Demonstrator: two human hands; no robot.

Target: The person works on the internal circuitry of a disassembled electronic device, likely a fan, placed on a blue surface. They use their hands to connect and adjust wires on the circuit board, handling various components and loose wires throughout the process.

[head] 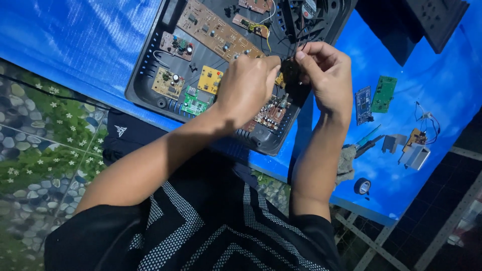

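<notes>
Head view shows both hands pinched together on a small dark part [290, 71]: left hand [247, 86] curled shut, right hand [325, 75] gripping it. Beneath lies an open black plastic casing [150, 65] of circuit boards; beyond, a green circuit board [384, 93].

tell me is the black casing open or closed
Open: the black casing lies with its inside facing up, circuit boards exposed, both hands working above it.

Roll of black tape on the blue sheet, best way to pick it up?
The roll of black tape appears to lie flat on the blue sheet, hole up, nothing touching it. Probably come straight down and pinch across the outer rim, or hook a finger through the hole.
</notes>
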